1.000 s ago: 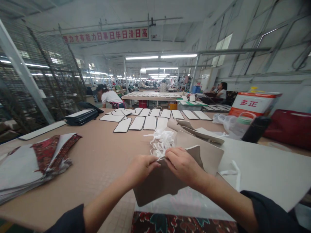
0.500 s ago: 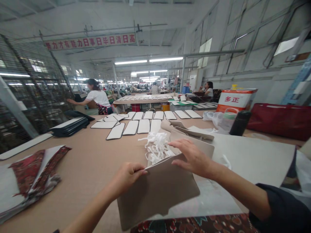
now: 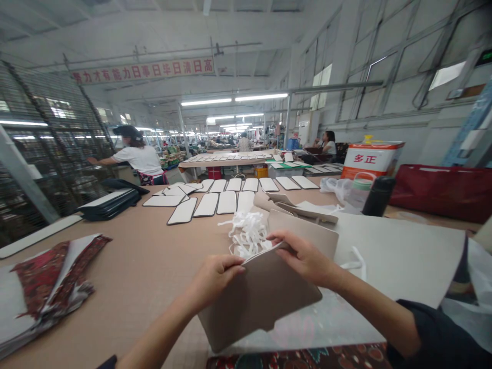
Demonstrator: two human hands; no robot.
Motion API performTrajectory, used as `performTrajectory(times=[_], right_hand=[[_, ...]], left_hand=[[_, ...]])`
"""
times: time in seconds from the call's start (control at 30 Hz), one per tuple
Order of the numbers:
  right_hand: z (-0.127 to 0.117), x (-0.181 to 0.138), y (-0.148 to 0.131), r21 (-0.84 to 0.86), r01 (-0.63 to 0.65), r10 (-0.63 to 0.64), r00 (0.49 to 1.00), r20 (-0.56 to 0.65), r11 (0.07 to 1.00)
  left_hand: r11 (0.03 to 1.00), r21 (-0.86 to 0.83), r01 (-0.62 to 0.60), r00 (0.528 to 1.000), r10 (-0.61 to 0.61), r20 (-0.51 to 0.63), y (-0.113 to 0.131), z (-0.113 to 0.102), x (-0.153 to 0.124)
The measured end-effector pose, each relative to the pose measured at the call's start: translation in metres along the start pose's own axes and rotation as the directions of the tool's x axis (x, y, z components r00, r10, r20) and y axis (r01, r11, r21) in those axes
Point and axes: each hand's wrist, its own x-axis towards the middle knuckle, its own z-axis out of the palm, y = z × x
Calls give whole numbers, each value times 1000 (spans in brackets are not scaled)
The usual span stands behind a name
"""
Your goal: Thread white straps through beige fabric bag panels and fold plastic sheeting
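Observation:
A taupe flat panel (image 3: 261, 297) with a pale edge is held up, tilted, in front of me. My left hand (image 3: 219, 277) pinches its upper edge on the left. Farther right along that same edge, my right hand (image 3: 300, 256) grips it between thumb and fingers. Just behind the panel lies a tangled heap of white strips (image 3: 249, 233). More taupe pieces (image 3: 307, 228) lie beyond my right hand. Below the panel are a whitish sheet (image 3: 330, 318) and dark floral fabric (image 3: 307, 357).
White dark-edged panels (image 3: 226, 202) lie in rows across the table (image 3: 154, 256). Red patterned fabric (image 3: 42, 277) and a dark stack (image 3: 109, 202) are on the left. A black bottle (image 3: 378, 196), a tin (image 3: 371, 160) and a red bag (image 3: 442, 192) stand right. A co-worker (image 3: 138, 156) is beyond.
My right hand has closed on the panel's upper edge, where it was open above it before. The panel has shifted slightly right and up. The co-worker at left has moved left.

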Motion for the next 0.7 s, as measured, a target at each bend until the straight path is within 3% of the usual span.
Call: performTrajectory(times=[0.47, 0.7], right_hand=[[-6, 6, -18, -21, 54, -53, 999, 10, 998], [-7, 1, -32, -60, 74, -76, 996, -37, 995]], left_hand=[[984, -42, -175, 981, 170, -94, 24, 14, 9], [951, 105, -291, 933, 306, -188, 37, 24, 13]])
